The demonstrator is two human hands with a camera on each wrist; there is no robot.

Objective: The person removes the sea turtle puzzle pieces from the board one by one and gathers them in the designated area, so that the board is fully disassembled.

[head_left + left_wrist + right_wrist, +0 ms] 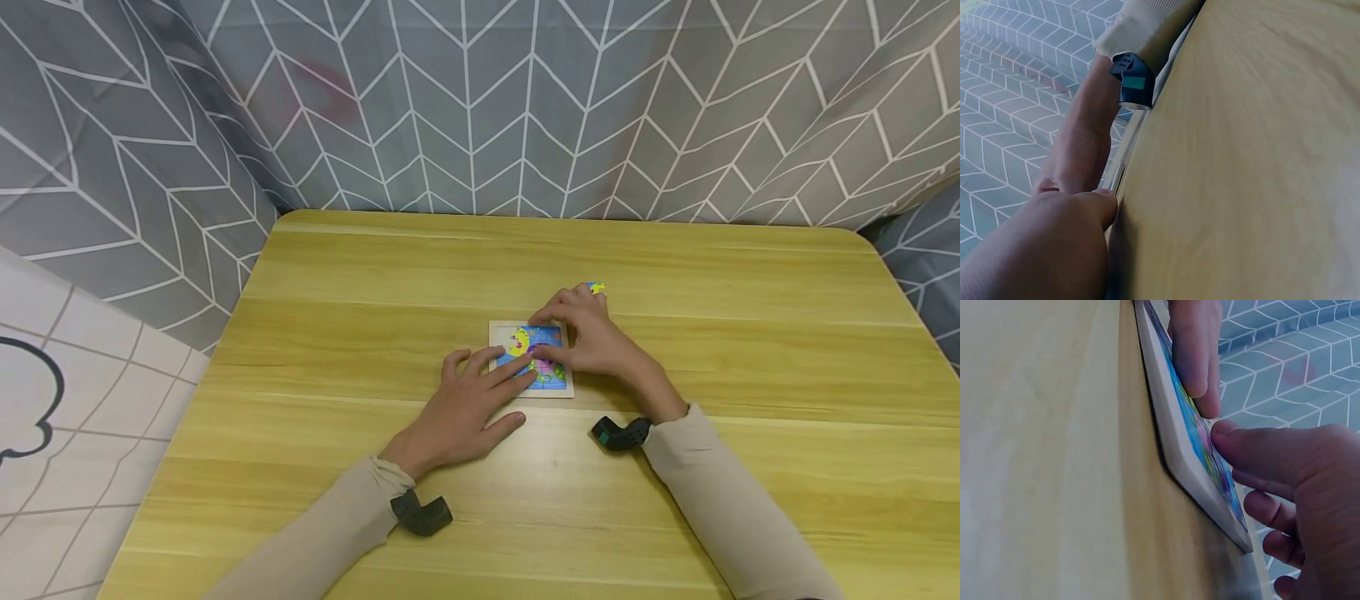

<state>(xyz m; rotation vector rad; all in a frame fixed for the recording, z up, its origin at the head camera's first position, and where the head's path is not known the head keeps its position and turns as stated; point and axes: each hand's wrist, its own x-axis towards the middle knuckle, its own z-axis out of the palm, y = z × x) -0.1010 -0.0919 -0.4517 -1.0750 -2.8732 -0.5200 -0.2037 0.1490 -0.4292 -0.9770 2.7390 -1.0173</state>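
A small jigsaw puzzle [552, 383] with a blue, yellow and pink picture sits in a pale wooden tray [531, 395]. At the tray's upper left a pale patch shows beside the yellow shape. My left hand [468, 408] lies from the lower left, its spread fingers resting over the picture and its thumb off to the side. From the right, my right hand [588, 337] reaches over the tray; its thumb touches the picture near the left fingertips, and its index finger arches to the top edge. In the right wrist view, the other right fingers curl loosely by the tray edge.
Just beyond the right hand, a loose blue and yellow puzzle piece [597, 287] shows partly. All of this is on a wooden table [360, 283]. A grey patterned curtain [495, 108] hangs behind it. Each wrist wears a black camera [621, 434].
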